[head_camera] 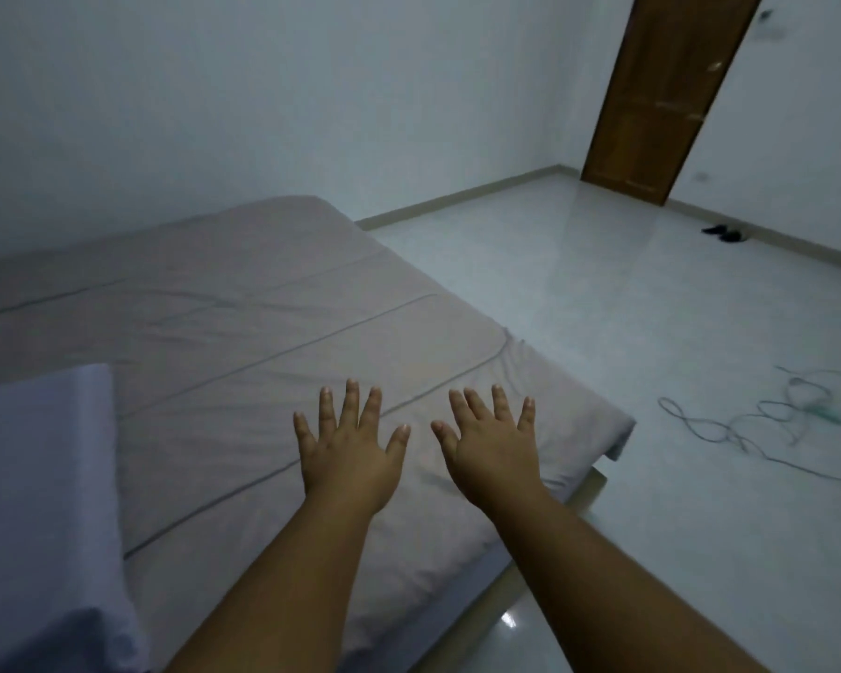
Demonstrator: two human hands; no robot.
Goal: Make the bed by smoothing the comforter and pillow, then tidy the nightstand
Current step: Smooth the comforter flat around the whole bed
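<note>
Over the near right corner of the comforter [263, 342], left hand [350, 454] and right hand [494, 451] spread flat, fingers [350, 400] splayed, holding nothing; pillow [40, 478] near left. Push hard toward that edge and it could bunch or slip off.

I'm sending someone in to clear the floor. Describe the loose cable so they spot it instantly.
From the bed, look right onto the pale floor. Out past the bed's corner sprawls a thin grey cable in loose loops. Unlike the small black item by the baseboard near the wooden door, it is long and stringy.
</note>
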